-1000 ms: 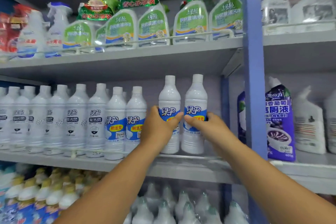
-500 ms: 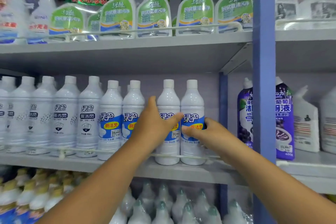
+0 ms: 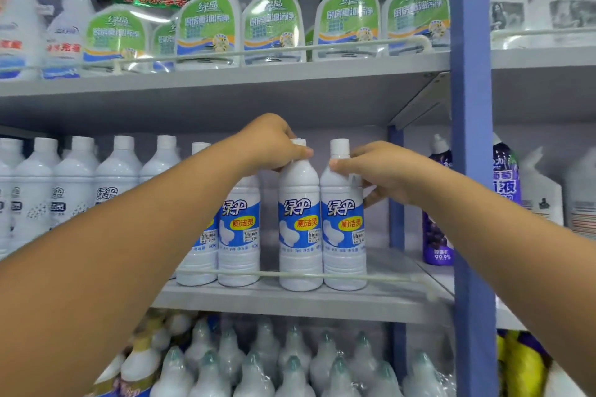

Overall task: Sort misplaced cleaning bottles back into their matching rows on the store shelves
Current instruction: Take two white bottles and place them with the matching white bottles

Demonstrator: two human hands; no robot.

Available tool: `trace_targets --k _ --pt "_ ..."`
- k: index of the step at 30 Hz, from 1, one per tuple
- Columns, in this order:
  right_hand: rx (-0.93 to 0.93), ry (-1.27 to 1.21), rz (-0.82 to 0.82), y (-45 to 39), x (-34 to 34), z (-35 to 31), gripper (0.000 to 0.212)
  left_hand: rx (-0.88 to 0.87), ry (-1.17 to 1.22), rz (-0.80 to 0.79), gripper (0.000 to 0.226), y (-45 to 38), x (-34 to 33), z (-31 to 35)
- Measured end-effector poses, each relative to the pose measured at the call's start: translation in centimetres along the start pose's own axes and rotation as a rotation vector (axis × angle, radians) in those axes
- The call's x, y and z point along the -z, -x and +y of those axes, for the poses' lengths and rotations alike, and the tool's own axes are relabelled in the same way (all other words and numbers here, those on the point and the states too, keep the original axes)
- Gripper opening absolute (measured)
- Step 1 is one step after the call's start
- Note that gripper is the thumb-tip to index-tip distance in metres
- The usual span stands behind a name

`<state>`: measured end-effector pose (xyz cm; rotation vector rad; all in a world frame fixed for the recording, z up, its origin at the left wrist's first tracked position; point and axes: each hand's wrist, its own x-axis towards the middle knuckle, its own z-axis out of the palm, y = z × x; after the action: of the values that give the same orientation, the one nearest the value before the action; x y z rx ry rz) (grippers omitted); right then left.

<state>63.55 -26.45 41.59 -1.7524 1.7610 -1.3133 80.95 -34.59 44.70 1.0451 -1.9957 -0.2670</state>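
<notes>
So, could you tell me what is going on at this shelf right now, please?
A person is tidying white, blue-labelled bottles on the middle shelf. The left hand grips the neck of one bottle, and the right hand holds the neck of the bottle beside it. Both stand upright behind the shelf's front rail, touching each other, with a small gap to the two matching bottles on their left. Purple bottles sit past the blue post.

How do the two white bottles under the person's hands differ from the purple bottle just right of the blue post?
The two white bottles are white with blue labels; the purple bottle is dark purple. The white bottles stand in full view, gripped near their necks by the left hand and right hand; the purple bottle is untouched, partly hidden by the blue post. All stand upright.
</notes>
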Motion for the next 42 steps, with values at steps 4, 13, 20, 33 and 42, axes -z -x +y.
trace_targets --k 4,13,20,33,42 --pt "0.018 -0.026 0.012 -0.2 -0.8 -0.4 0.021 0.017 -0.012 -0.016 0.035 0.2 1.2 -0.6" --pt "0.028 -0.024 -0.01 -1.0 -2.4 -1.2 0.018 0.026 -0.043 -0.028 0.039 0.0 2.0 -1.9" --pt "0.04 -0.014 -0.009 -0.9 -2.6 -1.1 0.017 0.031 -0.008 -0.018 0.038 -0.3 1.7 -2.5" --pt "0.044 0.046 0.073 -1.1 -3.3 -0.7 0.028 0.016 -0.015 -0.024 0.039 0.2 1.7 -2.6" --pt "0.099 0.036 0.072 -0.9 -3.5 -0.1 0.022 0.034 0.097 0.044 0.039 0.7 1.4 -2.8"
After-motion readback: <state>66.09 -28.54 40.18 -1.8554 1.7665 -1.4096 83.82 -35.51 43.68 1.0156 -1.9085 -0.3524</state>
